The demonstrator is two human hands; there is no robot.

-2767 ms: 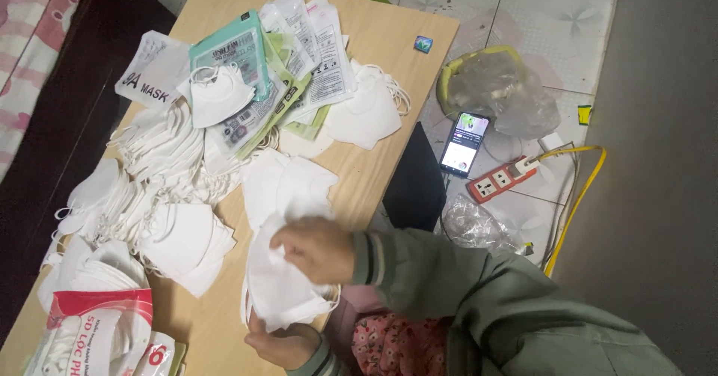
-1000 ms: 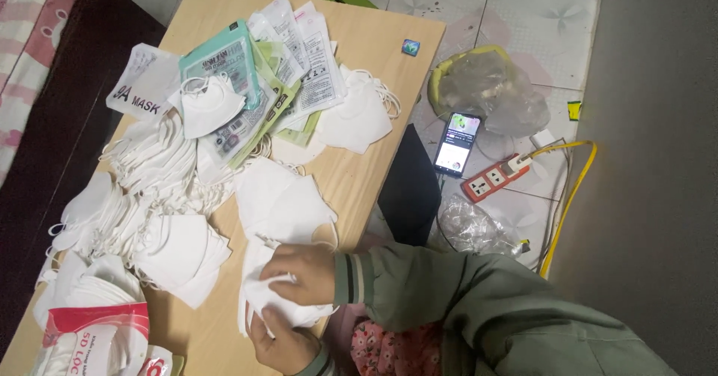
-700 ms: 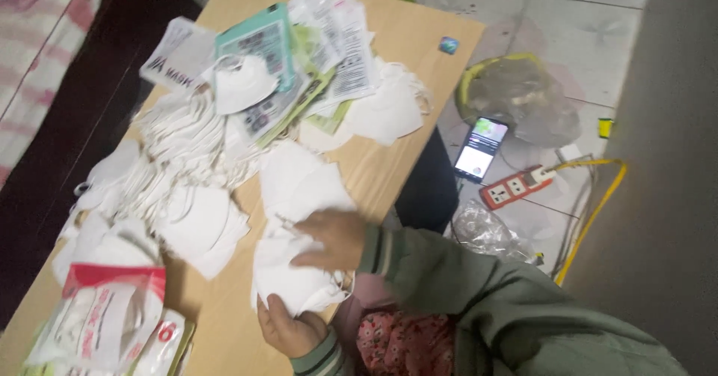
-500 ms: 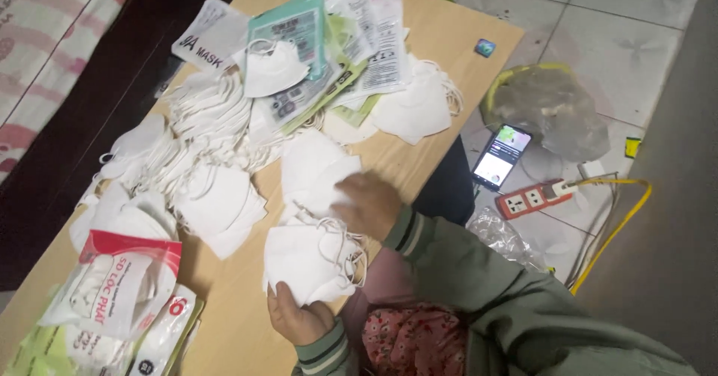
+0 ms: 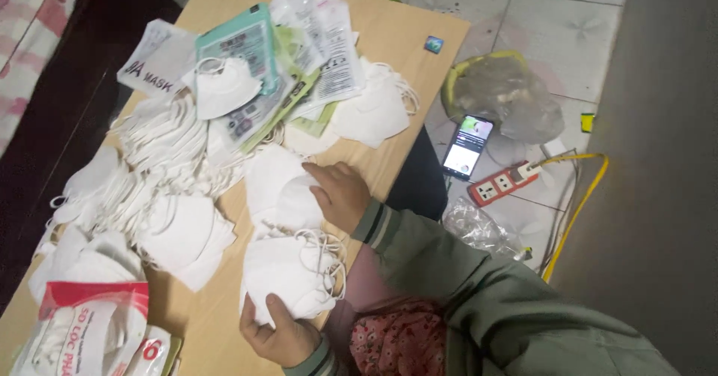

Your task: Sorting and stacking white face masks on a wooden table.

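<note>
A stack of folded white face masks point(image 5: 288, 275) is held at the near edge of the wooden table point(image 5: 404, 39) by the left hand point(image 5: 277, 335), whose thumb is laid over the top of the stack while the other fingers are curled under it, so the stack is clamped. Loose ear loops are seen trailing from the stack's right side. The right hand point(image 5: 340, 193) is laid flat on a second white mask point(image 5: 288, 189) just beyond the stack; its fingers point(image 5: 318, 174) are stretched out and pressed on the mask rather than closed around it. A green sleeve with a striped cuff point(image 5: 378, 222) is worn on the right arm.

To the left, a large heap of loose white masks point(image 5: 161, 174) is spread across the table. Farther back, printed packets and wrappers point(image 5: 284, 62) are piled, with one cupped mask on top of them. A red-and-white bag point(image 5: 97, 323) is seen at the near left corner. On the tiled floor to the right lie a lit phone point(image 5: 467, 145), a red power strip point(image 5: 502, 185) with a yellow cable, and a crumpled plastic bag point(image 5: 505, 95).
</note>
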